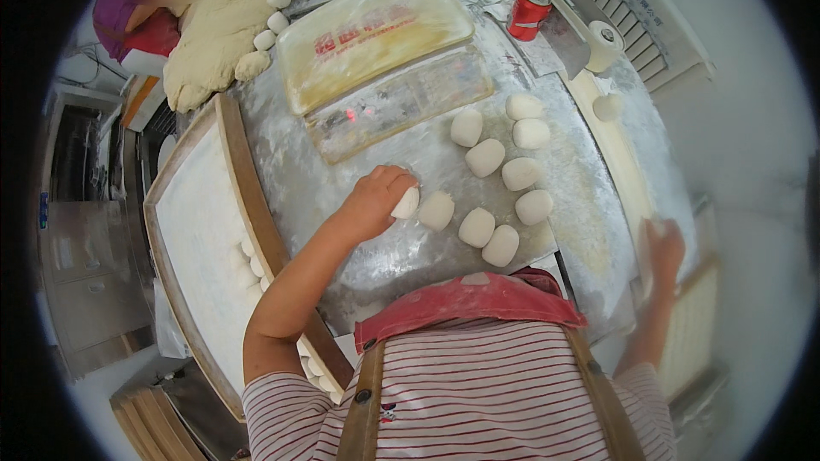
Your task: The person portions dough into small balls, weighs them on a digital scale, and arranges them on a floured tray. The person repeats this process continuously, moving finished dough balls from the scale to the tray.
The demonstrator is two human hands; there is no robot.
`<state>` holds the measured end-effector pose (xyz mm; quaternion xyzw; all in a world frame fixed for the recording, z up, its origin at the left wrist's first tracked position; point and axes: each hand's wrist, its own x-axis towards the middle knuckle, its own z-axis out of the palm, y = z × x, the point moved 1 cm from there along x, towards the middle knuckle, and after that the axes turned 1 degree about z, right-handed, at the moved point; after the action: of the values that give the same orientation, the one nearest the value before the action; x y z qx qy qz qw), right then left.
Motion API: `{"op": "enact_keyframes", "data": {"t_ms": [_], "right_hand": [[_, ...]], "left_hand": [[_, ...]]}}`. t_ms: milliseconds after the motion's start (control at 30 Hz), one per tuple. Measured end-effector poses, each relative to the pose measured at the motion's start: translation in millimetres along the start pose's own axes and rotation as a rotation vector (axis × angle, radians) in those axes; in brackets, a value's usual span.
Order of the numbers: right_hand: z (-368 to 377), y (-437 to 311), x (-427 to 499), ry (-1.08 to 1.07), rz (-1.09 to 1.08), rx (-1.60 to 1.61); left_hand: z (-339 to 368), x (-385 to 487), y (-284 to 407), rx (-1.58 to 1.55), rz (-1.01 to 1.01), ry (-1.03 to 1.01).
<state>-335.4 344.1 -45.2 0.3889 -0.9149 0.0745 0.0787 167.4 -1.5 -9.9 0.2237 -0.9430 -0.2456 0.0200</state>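
Note:
My left hand [375, 203] is closed round a white dough ball [405, 203] on the floured metal worktop [359, 269]. Just right of it sits another dough ball [436, 210], with several more spread over the worktop's right half. At the far right, my right hand [664, 246] is blurred and lies at the near end of a long pale strip [615, 141], which may be a dough sheet or a board. Whether its fingers hold the strip cannot be made out. One whitish lump [607, 107] rests at the strip's far part.
A wood-framed tray [192, 218] with dough balls stands at left. Beyond the worktop's middle lie a lidded plastic box [378, 38], a large dough mass [224, 19] and a red can [529, 15]. Another person [138, 13] is at the upper left.

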Motion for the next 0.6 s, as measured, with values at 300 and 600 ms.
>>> {"op": "enact_keyframes", "data": {"t_ms": [300, 600], "right_hand": [[-32.9, -102.7, 55.3, -0.282, 0.074, 0.198], [-5.7, -116.4, 75.0, -0.209, -0.018, 0.231]], "left_hand": [[-176.0, 74.6, -21.3, 0.672, -0.132, 0.713], [-6.2, 152.4, 29.5, 0.259, 0.463, -0.152]]}}
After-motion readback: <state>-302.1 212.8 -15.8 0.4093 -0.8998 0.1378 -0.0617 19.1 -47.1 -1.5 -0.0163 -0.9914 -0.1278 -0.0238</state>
